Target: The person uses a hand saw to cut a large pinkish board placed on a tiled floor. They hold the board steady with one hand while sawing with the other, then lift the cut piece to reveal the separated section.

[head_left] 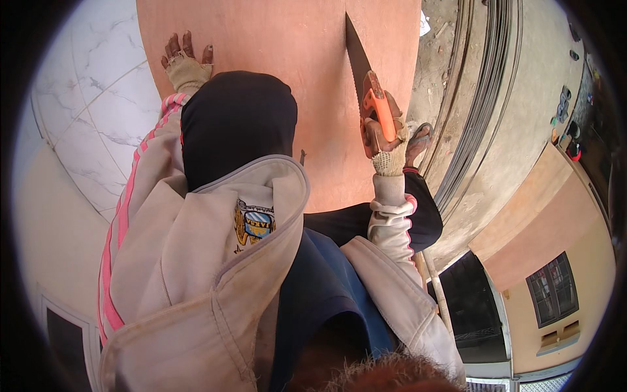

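A reddish plywood sheet (326, 52) lies beneath me. My right hand (385, 130), in a worn knitted fingerless glove, grips the orange handle of a hand saw (358, 55); its dark toothed blade angles up and leftward over the sheet, tip toward the far edge. Whether the teeth are in the wood I cannot tell. My left hand (186, 65), in a similar glove, rests with fingers spread on the sheet's left part. My black-clad knee (238, 111) is on the board beside it. My sandalled foot (418, 145) shows just right of the saw hand.
White marbled tiles (91, 98) lie to the left. On the right are a dusty concrete strip (434, 59), long dark rods (480, 98), scattered footwear (563, 104) farther out, and a building wall with a barred window (552, 287).
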Demonstrator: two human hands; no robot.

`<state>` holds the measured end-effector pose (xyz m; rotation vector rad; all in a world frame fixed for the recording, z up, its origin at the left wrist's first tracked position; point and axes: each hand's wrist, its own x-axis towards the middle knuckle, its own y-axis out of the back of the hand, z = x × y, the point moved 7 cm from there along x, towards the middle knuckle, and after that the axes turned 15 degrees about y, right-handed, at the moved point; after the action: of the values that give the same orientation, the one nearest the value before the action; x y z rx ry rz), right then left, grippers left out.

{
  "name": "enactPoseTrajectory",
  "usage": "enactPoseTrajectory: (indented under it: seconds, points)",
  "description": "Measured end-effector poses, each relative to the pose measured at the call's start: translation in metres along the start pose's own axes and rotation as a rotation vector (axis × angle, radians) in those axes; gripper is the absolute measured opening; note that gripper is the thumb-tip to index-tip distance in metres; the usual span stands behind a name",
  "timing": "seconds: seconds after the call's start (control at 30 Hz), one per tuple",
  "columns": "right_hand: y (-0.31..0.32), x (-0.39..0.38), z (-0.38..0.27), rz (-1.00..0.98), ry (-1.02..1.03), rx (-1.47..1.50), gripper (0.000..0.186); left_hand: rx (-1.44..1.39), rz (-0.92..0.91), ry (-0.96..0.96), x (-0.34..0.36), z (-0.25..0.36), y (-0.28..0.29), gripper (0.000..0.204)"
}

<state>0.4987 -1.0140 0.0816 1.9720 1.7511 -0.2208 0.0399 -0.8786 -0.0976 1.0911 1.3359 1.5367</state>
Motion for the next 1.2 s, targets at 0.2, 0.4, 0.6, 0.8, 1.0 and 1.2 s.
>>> enactPoseTrajectory:
  seconds: [0.2,0.4,0.6,0.8,1.0,1.2]
  points:
    - [0.048,-0.154,-0.011,-0.017,0.029,0.492,0.081,-0.008,0.004,0.015,-0.001,-0.003,-0.004,0.076]
    - [0.008,0.008,0.008,-0.016,0.069,-0.036,0.063,-0.030,0.011,-0.007,0.007,0.014,-0.005,0.076]
    - [0.022,-0.079,-0.008,-0.027,-0.020,0.127,0.068,0.015,0.013,0.014,-0.006,-0.010,0.008,0.076]
    - [0.028,-0.108,-0.013,0.020,-0.099,0.228,0.074,0.015,-0.004,0.011,-0.001,-0.009,0.005,0.076]
    - [0.009,-0.008,0.019,0.044,0.061,-0.043,0.067,-0.090,-0.006,-0.017,0.001,0.008,-0.003,0.076]
    - [0.050,-0.162,-0.011,0.063,0.054,0.345,0.082,-0.007,0.019,-0.007,0.001,-0.005,-0.002,0.076]
